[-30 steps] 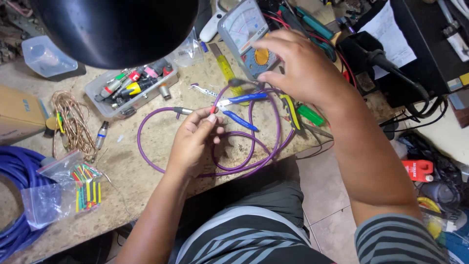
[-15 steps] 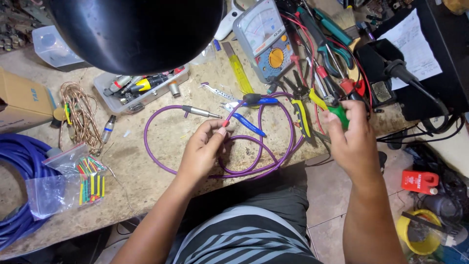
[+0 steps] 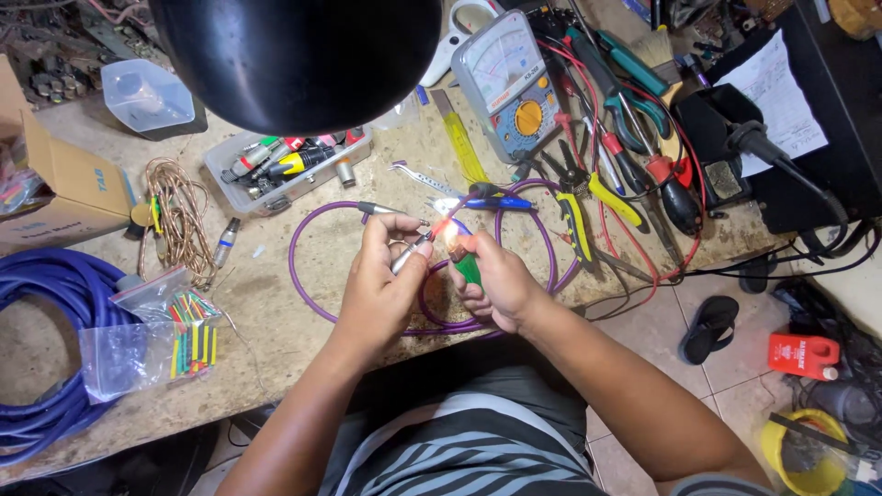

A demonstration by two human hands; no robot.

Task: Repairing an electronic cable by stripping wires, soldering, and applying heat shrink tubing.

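At frame centre, my left hand [image 3: 381,276] pinches one metal cable plug [image 3: 411,252], fingers closed round it; my right hand [image 3: 496,285] grips one lit green lighter [image 3: 466,265], flame at the plug's tip. One purple cable [image 3: 308,294] loops beneath, with one analogue meter [image 3: 505,83] at upper centre and one bag of coloured tubing [image 3: 188,335] at left.

Purple cable [image 3: 317,241] looped on bench, metal plug end [image 3: 409,254] raised; green lighter [image 3: 466,266] lit beside it.

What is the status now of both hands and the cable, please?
Left hand grips the connector end of the purple cable. Right hand holds a lit green lighter, flame at the connector. Pliers just behind, clear.
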